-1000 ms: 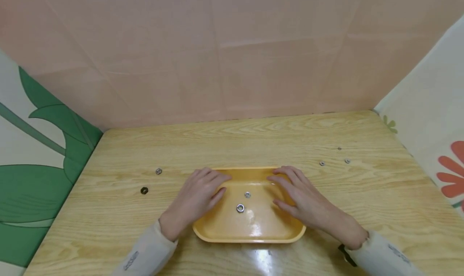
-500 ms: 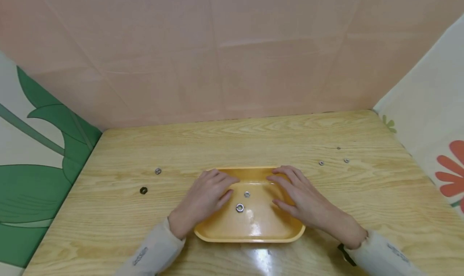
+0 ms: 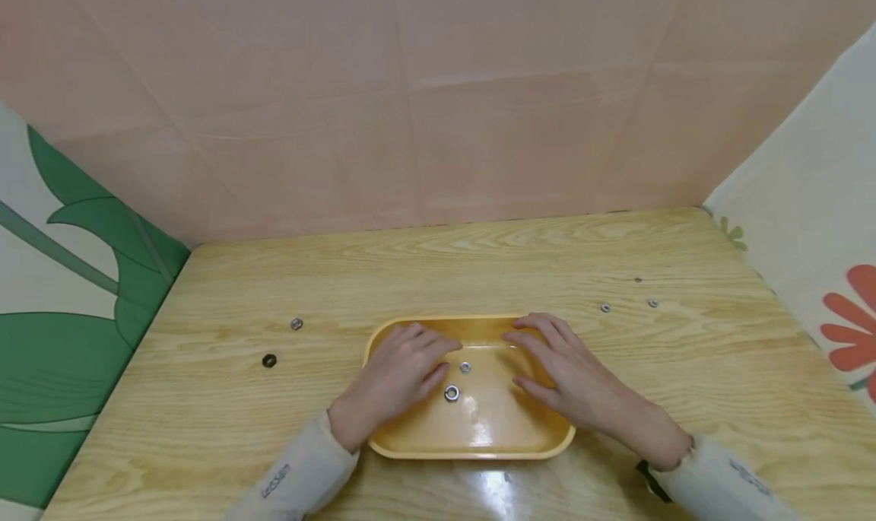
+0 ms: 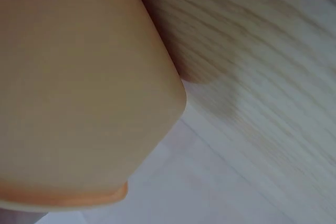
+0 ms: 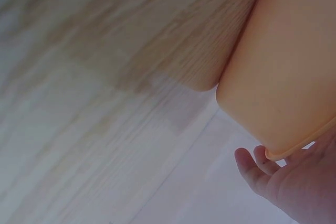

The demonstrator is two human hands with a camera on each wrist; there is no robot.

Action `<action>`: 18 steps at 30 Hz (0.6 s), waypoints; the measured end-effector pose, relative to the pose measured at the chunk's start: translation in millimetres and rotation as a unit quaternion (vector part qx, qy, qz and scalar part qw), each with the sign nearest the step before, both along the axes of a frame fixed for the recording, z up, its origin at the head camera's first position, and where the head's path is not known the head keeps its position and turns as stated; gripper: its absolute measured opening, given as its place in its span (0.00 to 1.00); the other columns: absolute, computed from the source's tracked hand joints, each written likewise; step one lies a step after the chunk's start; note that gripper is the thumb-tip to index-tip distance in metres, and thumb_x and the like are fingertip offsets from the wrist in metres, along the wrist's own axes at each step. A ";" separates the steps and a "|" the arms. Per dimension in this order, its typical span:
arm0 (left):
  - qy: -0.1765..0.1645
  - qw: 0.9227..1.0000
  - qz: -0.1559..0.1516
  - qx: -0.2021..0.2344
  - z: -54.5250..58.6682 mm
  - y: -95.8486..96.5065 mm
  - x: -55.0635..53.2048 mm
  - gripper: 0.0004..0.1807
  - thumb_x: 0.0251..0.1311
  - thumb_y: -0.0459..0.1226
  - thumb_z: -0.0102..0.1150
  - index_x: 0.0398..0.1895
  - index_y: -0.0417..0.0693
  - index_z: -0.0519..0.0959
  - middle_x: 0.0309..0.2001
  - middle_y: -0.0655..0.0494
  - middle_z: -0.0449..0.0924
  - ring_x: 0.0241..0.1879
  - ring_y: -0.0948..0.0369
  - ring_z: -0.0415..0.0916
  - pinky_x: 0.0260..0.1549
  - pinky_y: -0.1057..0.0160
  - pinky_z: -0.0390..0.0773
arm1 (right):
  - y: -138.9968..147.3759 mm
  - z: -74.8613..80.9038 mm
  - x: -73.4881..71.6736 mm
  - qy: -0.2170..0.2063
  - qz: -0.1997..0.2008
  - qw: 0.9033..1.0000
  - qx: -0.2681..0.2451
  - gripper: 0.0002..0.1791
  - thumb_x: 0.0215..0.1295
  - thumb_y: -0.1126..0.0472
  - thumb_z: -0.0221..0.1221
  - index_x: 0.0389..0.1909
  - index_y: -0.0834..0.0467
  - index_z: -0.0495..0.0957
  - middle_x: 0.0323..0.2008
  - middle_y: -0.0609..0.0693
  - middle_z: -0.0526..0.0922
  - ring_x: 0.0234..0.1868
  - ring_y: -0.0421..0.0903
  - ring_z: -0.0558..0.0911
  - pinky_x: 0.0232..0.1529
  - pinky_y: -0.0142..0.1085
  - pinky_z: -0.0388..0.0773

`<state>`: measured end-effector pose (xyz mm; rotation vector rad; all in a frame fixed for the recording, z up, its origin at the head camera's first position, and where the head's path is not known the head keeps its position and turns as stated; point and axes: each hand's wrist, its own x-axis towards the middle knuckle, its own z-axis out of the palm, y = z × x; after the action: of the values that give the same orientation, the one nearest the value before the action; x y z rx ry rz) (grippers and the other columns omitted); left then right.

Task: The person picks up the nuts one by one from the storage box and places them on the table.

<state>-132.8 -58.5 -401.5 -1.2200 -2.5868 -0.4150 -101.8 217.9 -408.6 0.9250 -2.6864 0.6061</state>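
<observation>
A shallow yellow tray (image 3: 472,454) stands on the wooden table. Inside it lie a larger silver hex nut (image 3: 452,393) and a smaller silver nut (image 3: 465,367). My left hand (image 3: 404,369) is over the tray's left part, fingers loosely bent and holding nothing; its thumb is near the nuts. Over the right side is my right hand (image 3: 571,373), with fingers spread and thumb above the tray's inside. In the right wrist view, its fingers (image 5: 252,169) are by the tray's rim (image 5: 299,148); firm contact is unclear. The left wrist view shows the tray's outer wall (image 4: 89,87), not the fingers.
Left of the tray, a dark hex nut (image 3: 270,360) and a silver nut (image 3: 296,324) lie on the table (image 3: 171,399). Farther right are two small silver nuts (image 3: 605,308) and a tiny dark ring-like piece (image 3: 638,279). A pinkish sheet (image 3: 411,110) rises behind.
My left hand has slid rightward from the tray's left rim to farther over its inside, uncovering the left rim. The right hand and the nuts stay about where they were.
</observation>
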 end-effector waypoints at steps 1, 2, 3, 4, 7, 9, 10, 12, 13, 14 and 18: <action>-0.001 1.000 -0.001 0.003 -0.2 0.4 0.1 0.16 0.62 0.37 0.65 0.53 0.52 0.83 0.47 0.60 0.85 0.46 0.59 0.77 0.45 0.58 0.75 | 0.1 -0.4 -0.1 0.002 0.000 1.000 -0.001 0.31 0.56 0.60 0.71 0.62 0.57 0.73 0.61 0.56 0.72 0.65 0.56 0.67 0.63 0.57 0.70; 0.000 1.000 -0.002 0.005 -0.5 0.9 0.1 0.16 0.62 0.37 0.65 0.53 0.52 0.83 0.47 0.60 0.85 0.46 0.59 0.77 0.44 0.58 0.75 | 0.1 -0.4 0.1 0.002 0.000 1.000 -0.001 0.31 0.57 0.60 0.71 0.62 0.57 0.73 0.61 0.55 0.72 0.65 0.56 0.67 0.63 0.57 0.70; -0.001 1.000 -0.003 0.006 -0.7 1.5 0.1 0.16 0.62 0.37 0.65 0.53 0.52 0.83 0.46 0.60 0.85 0.46 0.59 0.77 0.44 0.59 0.75 | 0.0 -0.4 0.3 0.001 -0.001 1.000 0.000 0.31 0.57 0.60 0.71 0.62 0.57 0.73 0.61 0.55 0.72 0.65 0.56 0.67 0.63 0.57 0.70; -0.001 1.000 -0.003 0.006 -0.9 2.0 0.0 0.16 0.62 0.37 0.65 0.53 0.52 0.83 0.46 0.60 0.85 0.46 0.59 0.77 0.43 0.59 0.75 | 0.0 -0.6 0.2 0.002 -0.001 1.000 0.000 0.31 0.56 0.60 0.71 0.62 0.57 0.73 0.61 0.55 0.72 0.65 0.56 0.67 0.63 0.57 0.70; -0.008 1.000 -0.003 0.007 -1.9 3.9 -0.2 0.15 0.62 0.37 0.64 0.53 0.52 0.83 0.46 0.60 0.85 0.46 0.59 0.77 0.43 0.59 0.75 | 0.2 -0.8 0.1 0.000 -0.003 1.000 0.001 0.32 0.56 0.60 0.72 0.62 0.57 0.73 0.61 0.55 0.72 0.65 0.56 0.67 0.63 0.57 0.70; -0.012 1.000 -0.003 0.005 -2.7 5.2 -0.5 0.15 0.63 0.37 0.63 0.53 0.52 0.83 0.46 0.60 0.85 0.46 0.60 0.77 0.43 0.60 0.75 | 0.2 -1.0 0.1 -0.001 -0.003 1.000 0.002 0.32 0.56 0.60 0.72 0.62 0.57 0.73 0.61 0.55 0.72 0.65 0.56 0.68 0.63 0.57 0.70; -0.014 1.000 -0.003 0.005 -3.0 5.8 -0.6 0.15 0.63 0.36 0.62 0.53 0.52 0.83 0.46 0.60 0.85 0.46 0.60 0.77 0.43 0.60 0.75 | 0.2 -1.1 0.0 -0.001 -0.003 1.000 0.001 0.32 0.56 0.60 0.72 0.62 0.57 0.73 0.61 0.55 0.72 0.65 0.56 0.68 0.63 0.57 0.70; -0.016 1.000 -0.003 0.004 -3.5 7.0 -0.9 0.15 0.63 0.36 0.62 0.53 0.52 0.83 0.46 0.60 0.85 0.46 0.60 0.77 0.43 0.59 0.75 | 0.3 -1.3 0.0 -0.004 -0.004 1.000 0.002 0.32 0.56 0.60 0.72 0.62 0.57 0.73 0.61 0.55 0.72 0.65 0.56 0.68 0.63 0.56 0.70; -0.017 1.000 -0.004 0.003 -3.7 7.6 -1.1 0.14 0.63 0.36 0.62 0.52 0.52 0.83 0.46 0.60 0.85 0.46 0.59 0.77 0.44 0.59 0.75 | 0.2 -1.4 -0.1 -0.003 -0.003 1.000 0.001 0.32 0.56 0.60 0.72 0.62 0.58 0.73 0.61 0.55 0.72 0.65 0.56 0.68 0.63 0.56 0.70; -0.017 1.000 -0.004 0.003 -3.8 8.2 -1.2 0.14 0.63 0.36 0.63 0.52 0.52 0.83 0.46 0.60 0.85 0.46 0.59 0.77 0.44 0.59 0.75 | 0.2 -1.5 -0.1 -0.004 -0.002 1.000 0.001 0.32 0.56 0.59 0.72 0.62 0.58 0.73 0.61 0.55 0.72 0.65 0.56 0.68 0.63 0.56 0.70; -0.025 1.000 -0.005 -0.002 -4.6 10.4 -1.9 0.14 0.63 0.36 0.64 0.52 0.51 0.84 0.47 0.60 0.85 0.46 0.59 0.77 0.45 0.59 0.76 | 0.6 -1.8 -0.5 -0.006 0.000 1.000 0.000 0.32 0.56 0.59 0.71 0.62 0.58 0.73 0.61 0.56 0.71 0.64 0.56 0.67 0.63 0.56 0.70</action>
<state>-134.7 -48.1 -406.2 -1.2393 -2.6247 -0.4486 -102.3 218.4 -410.4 0.9231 -2.6974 0.6124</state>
